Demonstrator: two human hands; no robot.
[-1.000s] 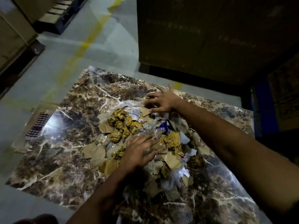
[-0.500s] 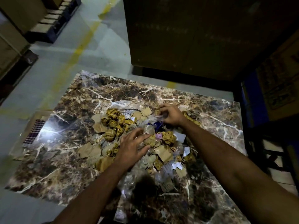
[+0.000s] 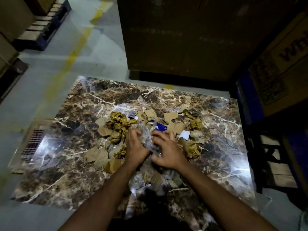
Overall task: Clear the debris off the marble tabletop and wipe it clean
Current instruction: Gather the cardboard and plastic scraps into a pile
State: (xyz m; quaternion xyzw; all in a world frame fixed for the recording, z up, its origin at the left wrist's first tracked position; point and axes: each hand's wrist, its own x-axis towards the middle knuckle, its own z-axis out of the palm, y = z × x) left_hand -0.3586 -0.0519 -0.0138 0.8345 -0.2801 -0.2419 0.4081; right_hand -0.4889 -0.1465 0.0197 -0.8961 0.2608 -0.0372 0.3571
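Debris point(image 3: 120, 129) heaped mid-table point(image 3: 216, 172), light, soft, crinkly, loose scraps likely to slide on marble; both hands, left point(image 3: 135, 146) and right point(image 3: 166, 151), curled around clear plastic point(image 3: 147, 138); best scooped from pile edges inward.

A heap of debris point(image 3: 150, 130) lies mid-bench point(image 3: 66, 172), with paper balls point(image 3: 116, 125) at its left, card scraps point(image 3: 170, 116) at its far side and more balls point(image 3: 191, 150) at its right. Both hands meet on plastic wrap point(image 3: 146, 140) at the heap's centre, the left hand point(image 3: 135, 145) just left of the right hand point(image 3: 166, 152). A large box point(image 3: 175, 35) stands on the floor beyond the bench's far edge, and a pallet point(image 3: 41, 25) lies far left.
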